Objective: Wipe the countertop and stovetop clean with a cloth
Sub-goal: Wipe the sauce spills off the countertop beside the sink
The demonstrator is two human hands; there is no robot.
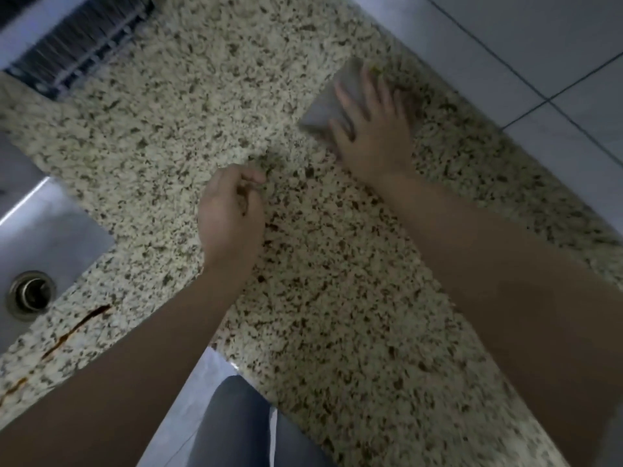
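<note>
Speckled granite countertop [168,136] beside steel sink [50,230], tiled wall [505,45] behind. My right hand [374,129] presses flat, fingers spread, on the grey cloth [323,109] near the back edge; left hand [229,214] loosely curled, empty.

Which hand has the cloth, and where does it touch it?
The right hand presses flat on the grey cloth, covering its near part. The left hand holds nothing visible.

Your forearms are bare, no sleeves down to the left hand [229,214] and right hand [371,129]; your trousers [236,423] are grey.
</note>
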